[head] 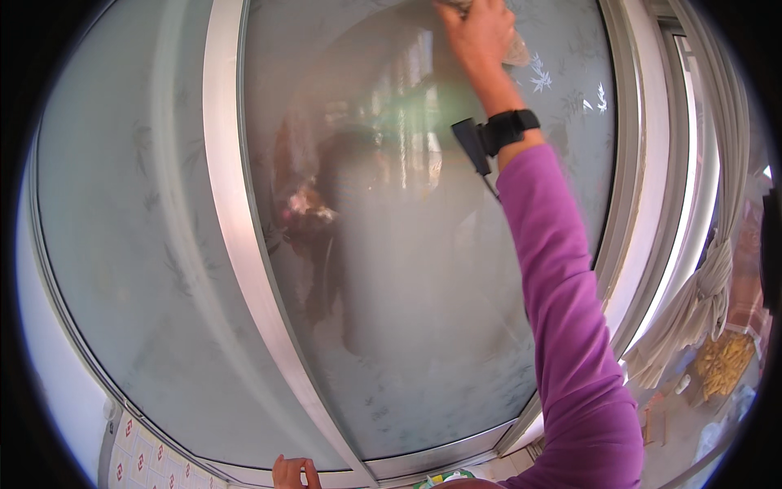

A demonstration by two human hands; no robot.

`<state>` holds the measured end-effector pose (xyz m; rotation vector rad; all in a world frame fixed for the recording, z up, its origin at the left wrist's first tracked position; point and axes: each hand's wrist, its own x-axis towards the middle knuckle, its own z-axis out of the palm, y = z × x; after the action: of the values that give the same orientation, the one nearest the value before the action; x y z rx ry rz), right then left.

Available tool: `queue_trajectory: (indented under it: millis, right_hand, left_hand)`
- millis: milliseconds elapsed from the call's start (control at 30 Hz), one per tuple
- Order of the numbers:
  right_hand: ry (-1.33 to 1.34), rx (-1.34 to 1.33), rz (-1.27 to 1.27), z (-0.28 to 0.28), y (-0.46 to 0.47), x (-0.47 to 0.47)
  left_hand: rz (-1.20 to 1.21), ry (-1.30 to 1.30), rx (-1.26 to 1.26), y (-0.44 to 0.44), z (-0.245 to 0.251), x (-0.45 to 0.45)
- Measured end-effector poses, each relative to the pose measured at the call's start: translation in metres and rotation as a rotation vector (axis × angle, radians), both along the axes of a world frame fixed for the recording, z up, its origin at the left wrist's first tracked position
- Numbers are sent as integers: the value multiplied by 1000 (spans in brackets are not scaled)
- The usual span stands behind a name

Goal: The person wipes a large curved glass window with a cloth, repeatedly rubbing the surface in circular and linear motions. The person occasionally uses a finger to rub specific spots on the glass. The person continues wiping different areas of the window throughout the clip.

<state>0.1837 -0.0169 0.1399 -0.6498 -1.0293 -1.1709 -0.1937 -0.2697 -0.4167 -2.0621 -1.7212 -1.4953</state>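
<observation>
My right hand (482,30), in a purple sleeve with a black wrist strap (508,131), is raised against the upper part of a frosted glass door panel (415,275). A pale, crumpled cloth-like thing (517,51) shows beneath and beside its fingers, pressed to the glass. At the bottom edge, my left hand (295,473) is low by the door's metal frame, fingers curled, with no held thing visible. Leaf patterns mark the glass, and a dim reflection shows in it.
A metal upright (244,257) divides the glass panels. On the right hang knotted beige curtains (715,275), with a container of yellow things (724,367) below. Patterned tiles (146,458) lie at lower left. A green and white package (449,478) sits at the bottom edge.
</observation>
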Motion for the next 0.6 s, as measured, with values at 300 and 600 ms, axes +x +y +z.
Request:
queue_trajectory:
  millis: [300,600]
  right_hand:
    - [-991,-288,44,-278,-34,-96]
    - [-480,-54,-228,-99,-9,11]
  left_hand:
    - [-231,83,-32,-1,6,26]
    - [-114,147,-51,-16,-7,10]
